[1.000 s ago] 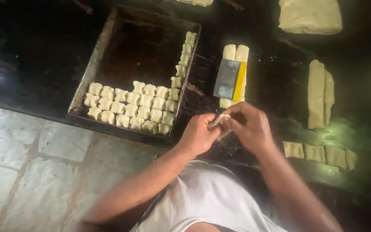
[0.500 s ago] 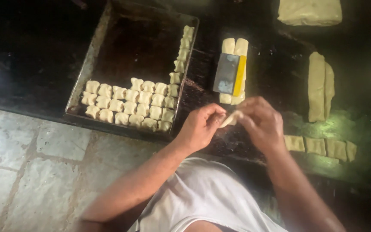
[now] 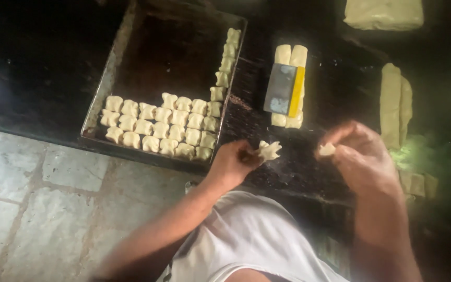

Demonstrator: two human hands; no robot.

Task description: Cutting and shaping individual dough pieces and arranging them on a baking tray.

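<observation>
Two hands, each pinching a dough piece, over a dark surface (image 3: 335,99).
The left hand (image 3: 234,163) grips a shaped dough piece (image 3: 269,150) just beside the tray (image 3: 105,86); the right hand (image 3: 362,156), fingers curled, pinches a smaller dough bit (image 3: 327,150) below the grey-and-yellow scraper (image 3: 285,90).

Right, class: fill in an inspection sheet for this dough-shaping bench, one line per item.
Surface: dark worktop, set above a pale stone-tiled floor.
Job's things: left hand pinches a shaped dough piece; right hand holds a smaller dough bit. Baking tray holds rows of shaped pieces along its near and right sides.
Clutter: bench scraper lying on two dough strips; long dough strips; cut pieces; dough slab.
Grippers: both hands bare, apart from each other.
Cables: nothing seen.
Surroundings: dim, blurred at right.
</observation>
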